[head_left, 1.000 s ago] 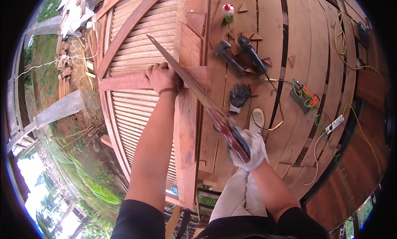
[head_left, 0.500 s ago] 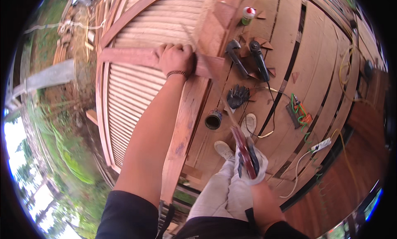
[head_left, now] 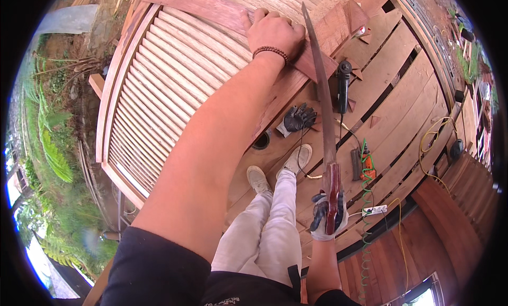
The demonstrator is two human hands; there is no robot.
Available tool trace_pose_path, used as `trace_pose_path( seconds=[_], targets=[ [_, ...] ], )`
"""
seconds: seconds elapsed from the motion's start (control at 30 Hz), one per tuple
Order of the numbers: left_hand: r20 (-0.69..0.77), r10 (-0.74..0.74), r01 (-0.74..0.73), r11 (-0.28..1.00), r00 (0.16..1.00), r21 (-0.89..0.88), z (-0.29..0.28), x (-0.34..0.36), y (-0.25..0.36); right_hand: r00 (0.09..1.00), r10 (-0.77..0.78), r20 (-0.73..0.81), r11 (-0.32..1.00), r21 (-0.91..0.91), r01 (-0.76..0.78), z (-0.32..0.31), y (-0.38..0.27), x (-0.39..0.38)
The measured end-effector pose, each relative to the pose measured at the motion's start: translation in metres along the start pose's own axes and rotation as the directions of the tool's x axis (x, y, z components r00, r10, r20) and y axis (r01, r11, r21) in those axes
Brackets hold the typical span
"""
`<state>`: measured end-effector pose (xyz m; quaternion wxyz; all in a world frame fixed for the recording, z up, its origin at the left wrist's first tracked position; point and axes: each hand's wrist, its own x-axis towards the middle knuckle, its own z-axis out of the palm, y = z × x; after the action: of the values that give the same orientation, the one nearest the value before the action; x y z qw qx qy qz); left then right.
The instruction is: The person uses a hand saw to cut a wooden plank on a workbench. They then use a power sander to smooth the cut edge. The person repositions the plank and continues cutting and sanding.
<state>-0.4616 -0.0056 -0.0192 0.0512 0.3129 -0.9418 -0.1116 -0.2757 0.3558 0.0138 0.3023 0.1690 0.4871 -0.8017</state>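
Note:
My bare left hand [head_left: 275, 33], with a beaded bracelet at the wrist, is closed over a reddish wooden board [head_left: 211, 8]. That board lies across a pale slatted shutter panel [head_left: 159, 76], and its right end sticks out past the panel's edge. In my right hand [head_left: 328, 216], which wears a white and black glove, is a handsaw [head_left: 332, 184] gripped by its dark red wooden handle. Its long brown blade points away from me and passes over the board's right end, just right of my left hand. Whether the teeth touch the wood, I cannot tell.
On the plank deck [head_left: 402, 105] are a black angle grinder [head_left: 344, 86], a dark glove [head_left: 300, 117], an open can [head_left: 261, 141] and an orange tool [head_left: 368, 166] with a coiled green hose. Cords run to a white power strip [head_left: 374, 210]. Plants border the left side.
My right hand has swung the saw forward and upright, bringing the blade over the board's right end. My left hand keeps its hold on the board. The view has turned.

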Motion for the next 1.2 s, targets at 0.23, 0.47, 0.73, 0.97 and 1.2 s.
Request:
trace_pose_path(
  seconds=[0.23,0.47,0.73,0.97,1.2],
  targets=[
    [-0.029,0.023,-0.022,0.999,0.999,0.044,0.002,0.0,-0.001,0.84,-0.464,0.281,0.409,-0.774,0.484,0.028,-0.012,0.025],
    [-0.011,0.018,-0.018,0.999,1.0,0.029,0.0,-0.001,0.0,0.984,-0.125,-0.125,0.975,-0.197,0.099,0.026,-0.017,-0.01],
    [0.046,-0.003,0.001,0.999,0.999,0.034,-0.002,0.002,0.001,0.998,-0.065,-0.012,0.998,0.011,0.065,0.022,-0.008,0.016],
    [-0.031,0.042,-0.041,0.999,0.999,0.015,0.003,-0.001,-0.002,0.858,-0.427,0.284,0.486,-0.728,0.483,0.03,-0.006,0.04],
    [-0.036,0.034,-0.033,0.999,0.999,0.021,0.002,0.0,-0.002,0.933,0.184,-0.309,0.978,-0.041,-0.206,0.013,-0.013,-0.011]
  ],
)
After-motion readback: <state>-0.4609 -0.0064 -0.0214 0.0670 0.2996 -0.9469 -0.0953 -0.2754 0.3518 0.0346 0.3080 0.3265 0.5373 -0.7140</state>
